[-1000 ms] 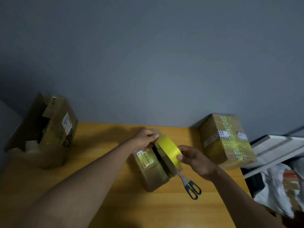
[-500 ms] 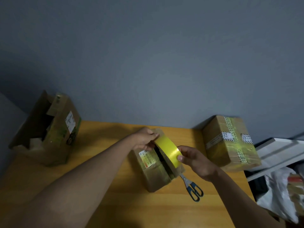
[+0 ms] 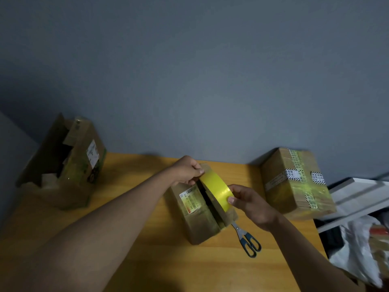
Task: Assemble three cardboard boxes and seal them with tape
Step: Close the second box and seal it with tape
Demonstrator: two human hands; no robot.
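1. Centrally, a small box [image 3: 197, 213] sits on the wooden table [image 3: 134, 239], its two top flaps not quite meeting, with a dark gap between them.
2. The tape roll [image 3: 216, 189], yellow, stands on edge over the right flap of that box.
3. The left hand [image 3: 186, 170] has its fingers curled, pinching at the far end of the roll, at the box's back edge.
4. The right hand [image 3: 251, 204] grips the near side of the roll, thumb on its yellow face and fingers curled behind.
5. Scissors [image 3: 247, 240] lie on the table just beside the box's near right corner, handles toward the camera.
6. A taped box [image 3: 294, 184] stands at the right, against the wall.
7. An open box [image 3: 69, 163] stands at the far left, flaps up.
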